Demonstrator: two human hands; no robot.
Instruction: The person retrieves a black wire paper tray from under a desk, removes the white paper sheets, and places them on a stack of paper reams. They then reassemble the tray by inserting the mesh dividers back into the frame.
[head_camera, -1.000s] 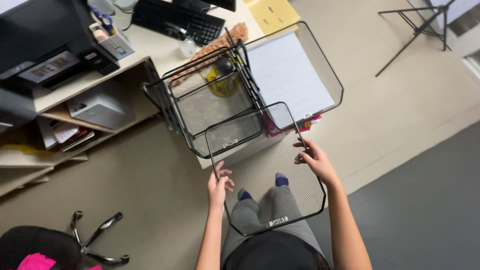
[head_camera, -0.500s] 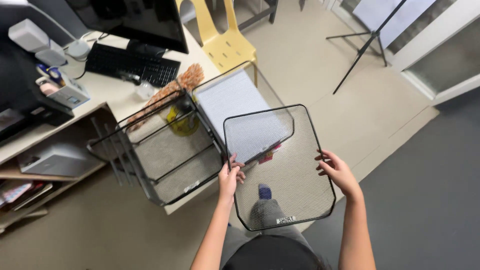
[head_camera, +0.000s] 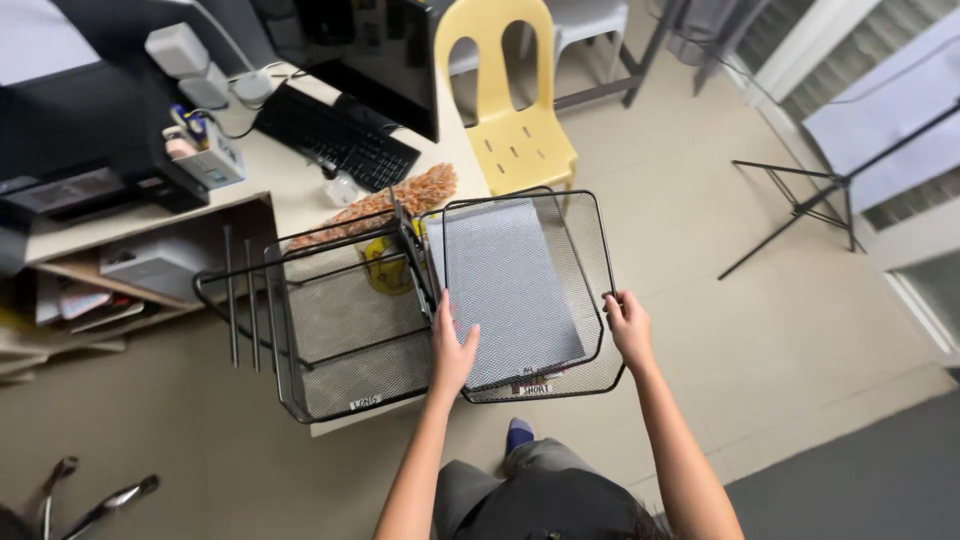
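Beige wood makes the desk (head_camera: 290, 195), the largest thing here, and its near corner carries two sets of black wire mesh trays. To the person's left stands the mesh rack (head_camera: 340, 320) with several levels, its front edge hanging a little over the desk edge. Just beside it, to the right, is the mesh tray (head_camera: 520, 290), which both hands hold flat above a second tray of the same shape with a white paper sheet (head_camera: 500, 290) in it; the two trays seem almost touching, but I cannot tell it surely from this angle. Behind the rack lie a black keyboard (head_camera: 335, 135) and a yellow plastic chair (head_camera: 510, 110). The left hand (head_camera: 452, 345) grips the tray's left rim, with the fingers spread upon the mesh. The right hand (head_camera: 630, 328) is closed on the right rim, near the front corner.
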